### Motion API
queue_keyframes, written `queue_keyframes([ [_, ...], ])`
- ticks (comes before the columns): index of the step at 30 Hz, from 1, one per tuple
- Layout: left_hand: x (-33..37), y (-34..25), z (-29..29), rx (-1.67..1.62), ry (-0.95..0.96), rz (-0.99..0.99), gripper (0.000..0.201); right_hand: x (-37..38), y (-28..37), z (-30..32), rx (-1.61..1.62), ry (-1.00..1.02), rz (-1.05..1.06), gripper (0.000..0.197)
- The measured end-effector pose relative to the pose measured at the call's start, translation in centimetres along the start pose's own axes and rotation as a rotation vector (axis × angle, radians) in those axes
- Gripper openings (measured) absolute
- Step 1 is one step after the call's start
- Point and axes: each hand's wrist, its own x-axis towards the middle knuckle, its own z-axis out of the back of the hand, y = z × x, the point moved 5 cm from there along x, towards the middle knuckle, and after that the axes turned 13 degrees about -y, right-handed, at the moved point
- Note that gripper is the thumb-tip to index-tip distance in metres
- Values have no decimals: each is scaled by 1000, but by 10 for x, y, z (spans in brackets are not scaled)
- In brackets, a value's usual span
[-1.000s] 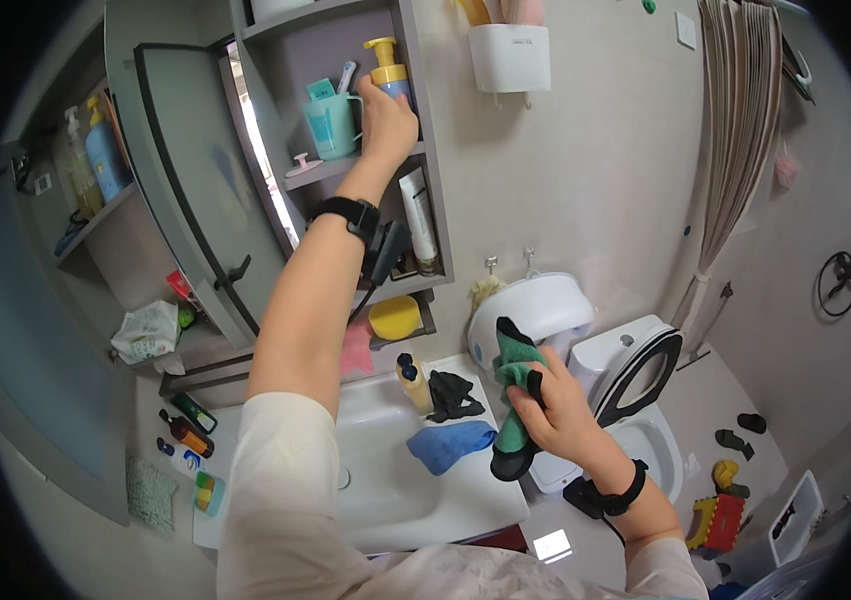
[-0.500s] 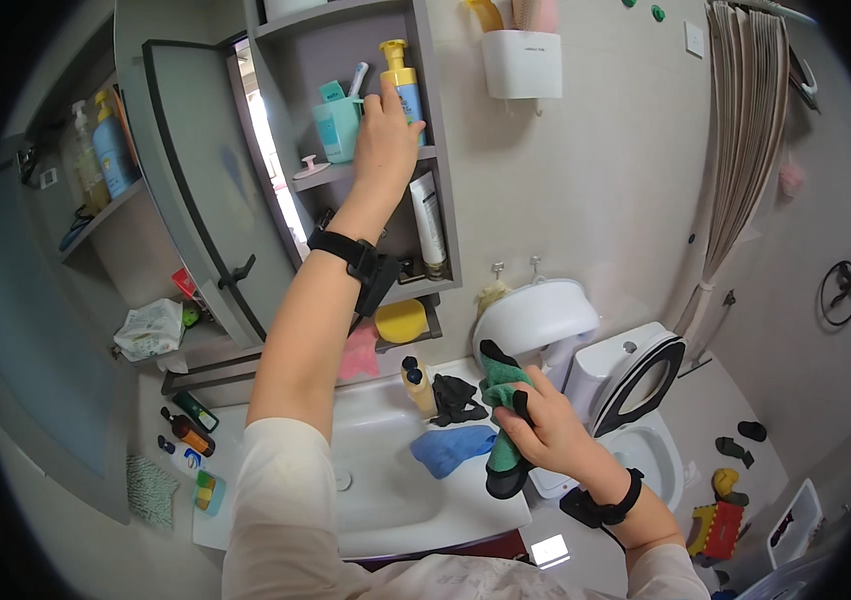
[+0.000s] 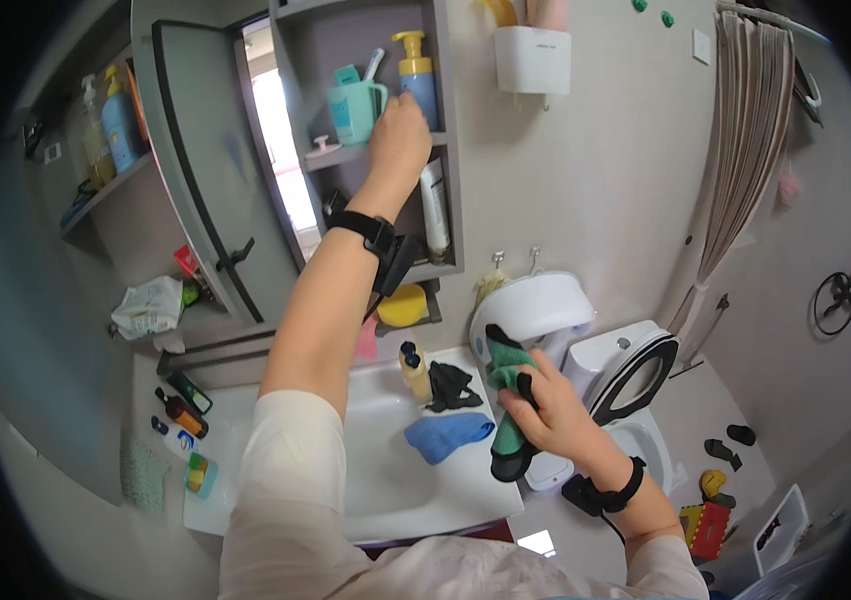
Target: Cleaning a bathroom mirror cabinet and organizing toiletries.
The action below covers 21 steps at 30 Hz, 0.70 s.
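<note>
High at the open shelf, my left hand (image 3: 402, 135) is closed, with its fingertips hidden. It overlaps the lower part of a blue pump bottle (image 3: 418, 88) with a yellow top, beside the handle of a mint-green mug (image 3: 350, 115) holding a toothbrush. I cannot tell whether it touches either. My right hand (image 3: 546, 410) grips a green sock (image 3: 512, 436) with black ends, above the sink's right edge. A crumpled blue cloth (image 3: 449, 437) and a black cloth (image 3: 454, 388) lie on the sink rim next to a cream bottle (image 3: 414, 372).
Below is the white sink (image 3: 386, 495). Several bottles (image 3: 184, 415) stand at its left. A mirrored door (image 3: 211, 160) hangs left of the shelf, where a white tube (image 3: 435, 212) stands lower down. To the right are a toilet (image 3: 636, 375), socks on the floor (image 3: 724, 455) and a red-yellow stool (image 3: 708, 528).
My left hand has dropped lower along the pump bottle and its fingers are more curled. The bottle shows a plainer side. My right hand still holds the green sock, nearly unmoved.
</note>
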Motion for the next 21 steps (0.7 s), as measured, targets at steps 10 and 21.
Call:
queue_keyframes([
  [10, 24, 50, 35, 115, -239, 245, 66, 4, 5, 0, 14, -20, 9, 21],
  [21, 27, 45, 22, -17, -53, 362, 56, 4, 3, 1, 28, -16, -33, 19],
])
